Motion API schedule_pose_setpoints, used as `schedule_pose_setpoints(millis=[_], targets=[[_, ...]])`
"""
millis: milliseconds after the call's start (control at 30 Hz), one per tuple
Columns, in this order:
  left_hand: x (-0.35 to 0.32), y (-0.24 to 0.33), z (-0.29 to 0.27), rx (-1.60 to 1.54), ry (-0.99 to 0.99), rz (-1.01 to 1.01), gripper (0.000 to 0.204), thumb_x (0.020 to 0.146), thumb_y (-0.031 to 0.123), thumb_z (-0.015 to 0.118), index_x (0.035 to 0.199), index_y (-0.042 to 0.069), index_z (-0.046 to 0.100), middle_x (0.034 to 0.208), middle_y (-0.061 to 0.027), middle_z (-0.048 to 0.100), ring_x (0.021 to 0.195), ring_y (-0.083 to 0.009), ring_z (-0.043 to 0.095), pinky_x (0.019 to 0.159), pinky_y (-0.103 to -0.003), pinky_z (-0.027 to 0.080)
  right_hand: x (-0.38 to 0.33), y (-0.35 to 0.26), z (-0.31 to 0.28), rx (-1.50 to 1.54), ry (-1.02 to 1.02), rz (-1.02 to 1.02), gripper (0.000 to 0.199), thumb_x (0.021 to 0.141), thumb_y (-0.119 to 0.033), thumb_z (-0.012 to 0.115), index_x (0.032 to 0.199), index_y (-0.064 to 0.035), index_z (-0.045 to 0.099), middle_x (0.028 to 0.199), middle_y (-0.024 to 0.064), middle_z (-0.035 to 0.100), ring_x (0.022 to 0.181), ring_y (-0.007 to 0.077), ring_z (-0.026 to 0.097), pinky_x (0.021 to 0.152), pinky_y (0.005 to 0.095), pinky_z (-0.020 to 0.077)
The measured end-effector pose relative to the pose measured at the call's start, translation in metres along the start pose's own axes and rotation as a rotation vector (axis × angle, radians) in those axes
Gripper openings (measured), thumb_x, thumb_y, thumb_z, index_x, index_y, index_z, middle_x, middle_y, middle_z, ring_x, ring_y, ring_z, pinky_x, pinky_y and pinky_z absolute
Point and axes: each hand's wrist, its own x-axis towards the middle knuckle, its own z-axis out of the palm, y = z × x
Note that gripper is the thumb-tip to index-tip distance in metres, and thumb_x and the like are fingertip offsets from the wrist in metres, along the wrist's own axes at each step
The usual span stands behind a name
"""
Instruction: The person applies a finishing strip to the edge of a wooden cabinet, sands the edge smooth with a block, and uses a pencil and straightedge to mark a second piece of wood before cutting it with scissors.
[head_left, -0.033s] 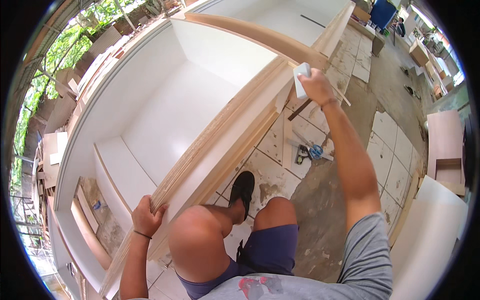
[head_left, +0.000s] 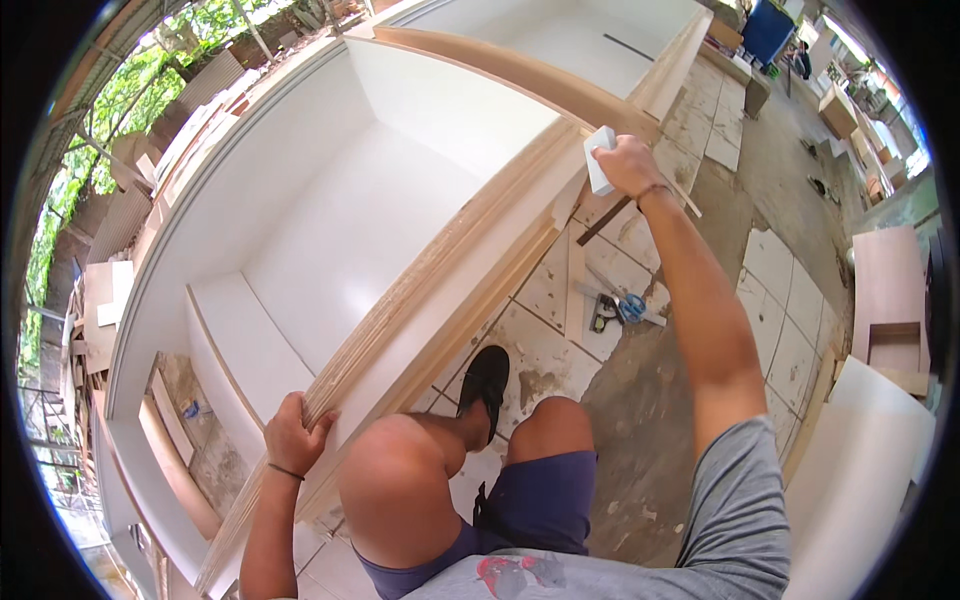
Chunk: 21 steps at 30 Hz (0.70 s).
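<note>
A large cabinet carcass with a white interior (head_left: 300, 230) lies in front of me, framed by a long pale wooden edge (head_left: 430, 285). My left hand (head_left: 296, 432) is closed around this edge near its lower end, thumb on the near side and fingers over the top. Toward the far end, my right hand (head_left: 628, 165) grips a pale grey rectangular block (head_left: 600, 162), its thumb lying on the block. The block is at the corner where the edge meets a cross rail (head_left: 480, 62); its underside is hidden, so I cannot tell whether it touches the wood.
On the tiled floor lie a blue-and-grey tool (head_left: 630, 307), a small dark-and-green tool (head_left: 603, 315) and a dark strip (head_left: 605, 220). White panels (head_left: 860, 450) stand at the right. Scrap boards (head_left: 100, 300) are piled beyond the cabinet at the left. Another person (head_left: 801, 60) is far off.
My right hand and the block have shifted very slightly left against the cabinet corner. My left hand keeps its place on the wooden edge.
</note>
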Motion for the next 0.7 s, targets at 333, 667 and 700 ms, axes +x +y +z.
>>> schedule_pose_setpoints(millis=[333,667,700], targets=[[0.002,-0.004,-0.001,-0.026,-0.065,0.032,0.046,0.076,0.045,0.071,0.091,0.005,0.053,0.076,-0.0121,0.060,0.071,-0.0335,0.061,0.060,-0.043,0.047,0.047,-0.034,0.031,-0.314,-0.050,-0.033,0.036,0.078,-0.024,0.048,0.087,0.0047,0.068,0.095,0.0283,0.065,0.091,0.0354,0.066,0.077,0.0424,0.0533],[0.000,-0.002,0.001,-0.024,-0.081,0.066,0.046,0.080,0.044,0.067,0.096,0.004,0.050,0.078,-0.0108,0.059,0.074,-0.0317,0.060,0.060,-0.042,0.047,0.010,-0.027,0.052,-0.828,-0.080,-0.476,0.027,0.084,-0.018,0.048,0.083,-0.0034,0.071,0.095,0.0231,0.067,0.091,0.0366,0.066,0.078,0.0427,0.0540],[0.000,-0.003,0.002,-0.040,-0.074,0.057,0.047,0.081,0.046,0.066,0.096,0.004,0.050,0.077,-0.0126,0.059,0.073,-0.0337,0.060,0.060,-0.043,0.046,0.001,-0.033,0.053,-0.843,-0.122,-0.550,0.026,0.083,-0.018,0.049,0.080,-0.0031,0.070,0.094,0.0238,0.066,0.089,0.0369,0.066,0.076,0.0434,0.0544]])
